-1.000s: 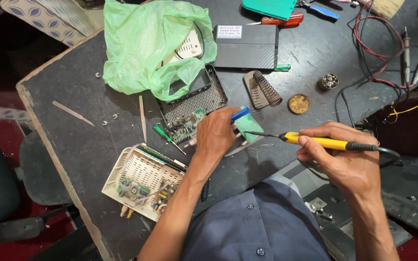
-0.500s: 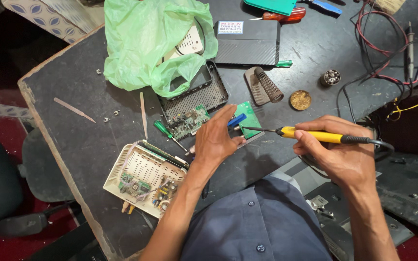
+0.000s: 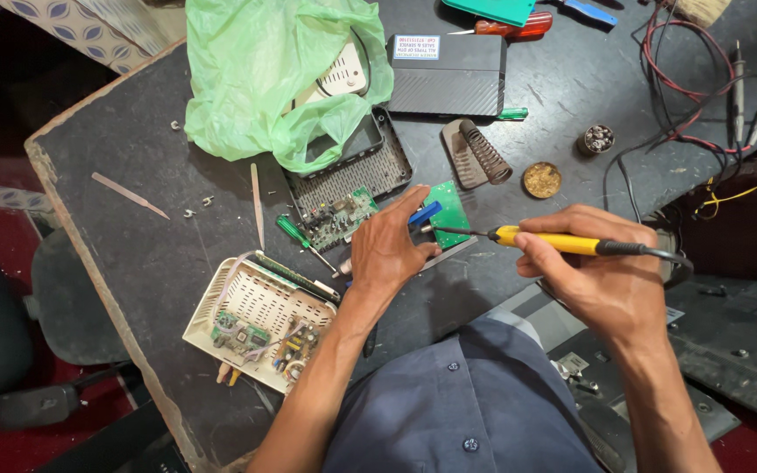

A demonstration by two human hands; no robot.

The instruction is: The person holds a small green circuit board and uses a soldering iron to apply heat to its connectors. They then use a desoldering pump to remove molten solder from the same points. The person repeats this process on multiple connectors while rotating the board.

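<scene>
Soldering at a cluttered dark workbench, the right hand grips a yellow soldering iron, fingers closed round its handle, its long axis running right to left so the tip meets a small green circuit board. The left hand, fingers curled, pins that board just left of the tip.

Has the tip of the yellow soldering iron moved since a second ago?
No real move. The yellow soldering iron in the right hand still points its tip at the small green board, just as far from the round tin as before.
</scene>
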